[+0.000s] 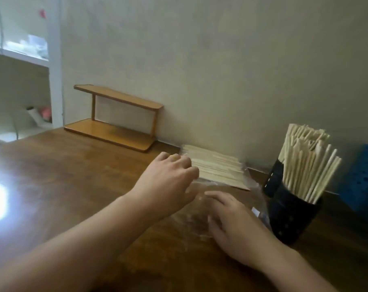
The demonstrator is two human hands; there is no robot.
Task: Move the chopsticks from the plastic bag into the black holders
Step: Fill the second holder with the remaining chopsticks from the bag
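Chopsticks [215, 168] lie lengthwise along the wall, just beyond the left hand [170, 178], fingers curled at the bag [200, 216]; right hand [233, 226] rests flat, fingers open.

Two hands over the worktop [52, 165]: left [168, 178], right [231, 224]. One gold ring [173, 157] on the left. One clear plastic bag [200, 207]. One flat stack of chopsticks [216, 169] at the wall, too many and too blurred to count. Two black holders: front [292, 220], rear [273, 178] (both packed with chopsticks, number uncountable). One blue perforated holder [362, 180]. One two-tier wooden rack [117, 116].
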